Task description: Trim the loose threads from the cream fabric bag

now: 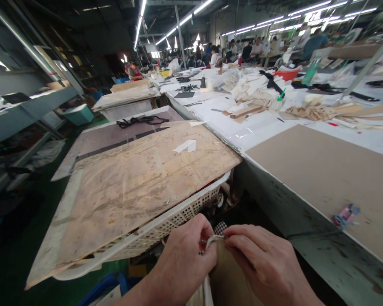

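Note:
Low in the view, my left hand pinches the pale edge of a tan fabric piece, fingers curled. Close beside it, my right hand also grips this edge, thumb and fingertips pressed together. A cream cord or folded strip arches between the two sets of fingertips. Small shiny metal parts show at the left fingers, too small to name. A bit of dark checked cloth peeks out just beyond the hands. The lower part of the fabric hangs down out of frame.
A stained wooden board lies on a white plastic basket ahead on the left. At right runs a long worktable with tan sheet material, a pink thread-snipper-like tool and heaped fabric. Several people work far back.

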`<state>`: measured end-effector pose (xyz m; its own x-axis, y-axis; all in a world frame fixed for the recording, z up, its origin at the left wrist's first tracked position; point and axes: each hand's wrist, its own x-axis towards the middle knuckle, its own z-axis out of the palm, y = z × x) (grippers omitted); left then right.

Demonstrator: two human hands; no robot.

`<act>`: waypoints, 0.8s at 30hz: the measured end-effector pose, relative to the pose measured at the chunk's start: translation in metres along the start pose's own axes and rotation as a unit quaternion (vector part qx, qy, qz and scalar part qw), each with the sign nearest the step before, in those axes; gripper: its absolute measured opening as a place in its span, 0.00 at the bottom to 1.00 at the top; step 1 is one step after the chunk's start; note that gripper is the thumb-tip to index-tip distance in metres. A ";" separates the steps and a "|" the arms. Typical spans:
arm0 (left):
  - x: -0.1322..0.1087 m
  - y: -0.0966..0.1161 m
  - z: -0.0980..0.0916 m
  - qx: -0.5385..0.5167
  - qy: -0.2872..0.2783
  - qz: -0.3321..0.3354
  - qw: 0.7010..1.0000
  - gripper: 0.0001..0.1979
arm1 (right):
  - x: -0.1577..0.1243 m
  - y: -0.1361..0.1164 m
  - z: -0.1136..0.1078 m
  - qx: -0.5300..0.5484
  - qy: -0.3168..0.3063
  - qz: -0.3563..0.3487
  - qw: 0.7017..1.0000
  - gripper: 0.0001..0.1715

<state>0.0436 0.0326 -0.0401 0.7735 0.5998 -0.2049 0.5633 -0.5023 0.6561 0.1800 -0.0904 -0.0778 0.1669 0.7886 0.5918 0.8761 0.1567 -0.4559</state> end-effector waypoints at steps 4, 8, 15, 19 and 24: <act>-0.003 0.001 0.004 0.023 0.015 0.015 1.000 0.03 | -0.004 -0.001 0.002 -0.023 0.002 0.010 1.000 0.10; -0.008 0.002 0.011 0.041 0.023 0.038 0.998 0.05 | -0.010 -0.004 0.005 -0.099 -0.001 0.051 0.994 0.12; -0.012 0.009 0.021 0.040 0.020 0.065 0.997 0.06 | -0.017 -0.006 0.003 -0.122 -0.003 0.077 0.990 0.12; -0.012 0.010 0.027 0.046 0.034 0.085 0.995 0.06 | -0.022 -0.006 0.004 -0.114 0.018 0.098 0.988 0.11; -0.013 0.007 0.036 0.063 0.065 0.099 0.991 0.07 | -0.024 -0.003 0.005 -0.118 0.047 0.056 0.990 0.07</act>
<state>0.0481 -0.0012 -0.0590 0.8334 0.5522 0.0199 0.4415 -0.6870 0.5772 0.1710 -0.1072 -0.0941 0.3014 0.7327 0.6102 0.9289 -0.0812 -0.3613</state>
